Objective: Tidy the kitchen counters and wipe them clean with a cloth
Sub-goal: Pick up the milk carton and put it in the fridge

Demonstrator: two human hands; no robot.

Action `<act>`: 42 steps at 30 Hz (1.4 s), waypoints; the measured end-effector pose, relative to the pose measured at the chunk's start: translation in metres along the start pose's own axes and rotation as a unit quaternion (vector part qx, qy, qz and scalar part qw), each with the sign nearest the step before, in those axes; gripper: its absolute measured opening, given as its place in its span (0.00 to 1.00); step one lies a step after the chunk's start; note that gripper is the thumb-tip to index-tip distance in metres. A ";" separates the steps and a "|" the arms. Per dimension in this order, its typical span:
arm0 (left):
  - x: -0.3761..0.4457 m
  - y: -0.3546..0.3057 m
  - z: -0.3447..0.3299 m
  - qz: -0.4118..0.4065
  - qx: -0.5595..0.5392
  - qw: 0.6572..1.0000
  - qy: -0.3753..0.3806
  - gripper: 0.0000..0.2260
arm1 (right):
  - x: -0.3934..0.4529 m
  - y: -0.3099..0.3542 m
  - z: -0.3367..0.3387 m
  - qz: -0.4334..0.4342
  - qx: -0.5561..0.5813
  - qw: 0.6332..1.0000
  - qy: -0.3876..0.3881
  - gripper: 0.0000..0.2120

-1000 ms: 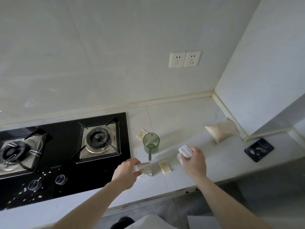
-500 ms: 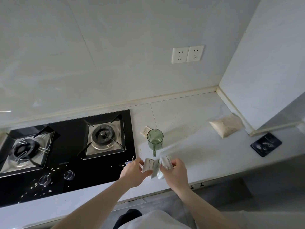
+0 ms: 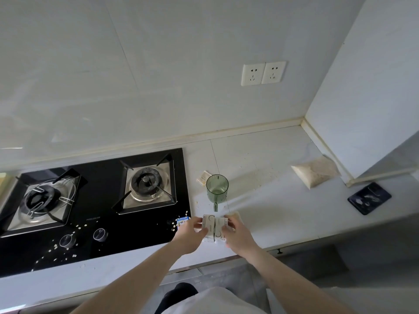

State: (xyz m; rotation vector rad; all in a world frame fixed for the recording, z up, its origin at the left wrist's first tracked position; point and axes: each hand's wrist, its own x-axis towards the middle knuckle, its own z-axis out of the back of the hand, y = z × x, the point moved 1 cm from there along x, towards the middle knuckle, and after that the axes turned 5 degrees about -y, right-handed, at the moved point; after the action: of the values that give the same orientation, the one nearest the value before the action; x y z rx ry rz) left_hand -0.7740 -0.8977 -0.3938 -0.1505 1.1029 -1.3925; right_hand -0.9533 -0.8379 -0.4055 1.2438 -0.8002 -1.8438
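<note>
Two small white cartons stand side by side near the counter's front edge. My left hand (image 3: 189, 233) grips the left carton (image 3: 209, 224) and my right hand (image 3: 238, 234) grips the right carton (image 3: 221, 224), so the two boxes touch. A small beige packet (image 3: 237, 215) peeks out from behind my right hand. Just beyond stands a green ribbed glass mug (image 3: 217, 188) with its handle toward me, and another small beige packet (image 3: 203, 177) lies behind it. The pale counter (image 3: 283, 214) carries scattered crumbs. No cloth is in view.
A black two-burner gas hob (image 3: 95, 200) fills the left, with spilled grains (image 3: 65, 248) around its knobs. A clear bag of pale grain (image 3: 316, 172) lies by the right wall. A dark square tray (image 3: 369, 197) sits far right. Twin sockets (image 3: 263, 73) hang on the wall.
My right hand carried its carton leftward to meet the carton in my left hand. Both cartons now sit pressed together near the counter's front edge, and the view has shifted slightly.
</note>
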 end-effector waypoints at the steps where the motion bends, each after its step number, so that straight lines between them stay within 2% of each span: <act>1: -0.001 -0.003 0.001 0.001 0.008 1.000 0.002 0.17 | 0.002 0.000 0.000 -0.004 0.005 1.000 0.004 0.14; 4: -0.001 -0.006 0.004 0.005 0.024 1.000 0.018 0.19 | 0.001 0.000 0.002 -0.036 0.079 0.996 0.013 0.12; 6: -0.004 -0.007 0.001 -0.002 0.053 0.998 0.035 0.28 | -0.002 0.001 0.003 -0.056 0.136 0.989 0.017 0.14; 9: -0.011 -0.008 -0.010 -0.050 0.156 0.985 0.050 0.43 | -0.009 0.001 0.000 -0.079 0.194 0.977 0.028 0.11; 12: -0.011 -0.010 -0.017 -0.107 0.213 0.971 0.020 0.48 | -0.016 -0.002 -0.003 -0.104 0.232 0.967 0.027 0.09; 17: -0.002 -0.013 -0.016 -0.150 0.231 0.961 -0.005 0.46 | -0.028 -0.010 -0.001 -0.168 0.320 0.933 -0.009 0.09; 20: 0.001 -0.013 -0.015 -0.173 0.257 0.951 -0.008 0.41 | -0.034 -0.025 -0.001 -0.134 0.198 0.968 -0.073 0.06; 23: 0.005 -0.015 -0.013 -0.191 0.284 0.940 0.011 0.40 | -0.038 -0.034 -0.001 -0.077 0.077 0.987 -0.114 0.06; 27: 0.010 -0.021 -0.008 -0.218 0.308 0.925 0.048 0.42 | -0.042 -0.032 -0.006 -0.039 -0.046 0.990 -0.126 0.15; 31: 0.018 -0.022 0.006 -0.218 0.304 0.924 0.077 0.39 | -0.047 -0.019 -0.018 -0.025 -0.082 0.986 -0.145 0.15; 34: 0.016 -0.022 0.019 -0.239 0.296 0.920 0.096 0.33 | -0.052 -0.013 -0.031 -0.035 -0.045 0.984 -0.169 0.12; 39: 0.008 -0.016 0.035 -0.291 0.250 0.912 0.143 0.31 | -0.082 0.000 -0.055 -0.077 0.079 0.966 -0.232 0.09; 42: -0.001 -0.018 0.046 -0.334 0.227 0.901 0.160 0.32 | -0.108 0.011 -0.058 -0.092 0.182 0.937 -0.283 0.10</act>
State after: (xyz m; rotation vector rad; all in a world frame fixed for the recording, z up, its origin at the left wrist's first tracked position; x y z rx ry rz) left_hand -0.7555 -0.9244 -0.3568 0.0521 0.9916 -2.3277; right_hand -0.8703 -0.7561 -0.3647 1.0260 -1.4323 -2.3254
